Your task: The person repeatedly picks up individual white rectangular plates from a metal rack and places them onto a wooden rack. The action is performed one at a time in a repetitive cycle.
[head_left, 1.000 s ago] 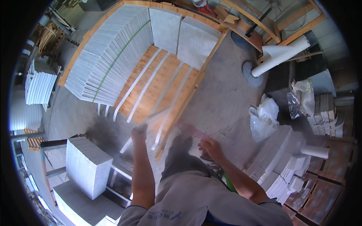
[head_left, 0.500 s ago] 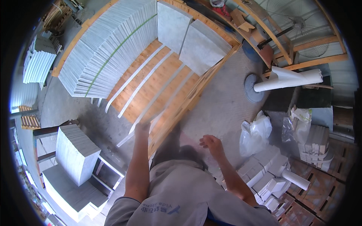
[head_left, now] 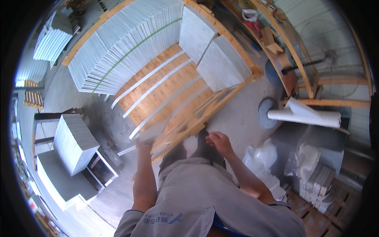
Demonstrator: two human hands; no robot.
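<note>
My left hand (head_left: 143,146) is low at the near edge of a wooden crate (head_left: 201,123), beside the end of a pale flat strip (head_left: 127,151). Motion smears its fingers, and a whitish blur next to them hides whether they grip anything. My right hand (head_left: 219,142) hangs in front of my body, fingers loosely curled, with nothing visible in them. Several pale strips (head_left: 160,75) lie across the crate's plywood floor (head_left: 152,103). A long row of upright stone slabs (head_left: 126,43) with a green strap fills its left side. Two slab stacks (head_left: 223,63) stand at its far right end.
On the right are a white roll (head_left: 304,117) on a round grey base (head_left: 268,113), a wooden frame (head_left: 308,75) and clear plastic bags (head_left: 260,158). Cut stone pieces (head_left: 318,183) rest on pallets nearby. More slabs (head_left: 75,146) stand on a rack at the left.
The view has shifted, so the crate sits a little further right. My right hand has come up and in toward the crate's edge. My left hand stays near the strip ends.
</note>
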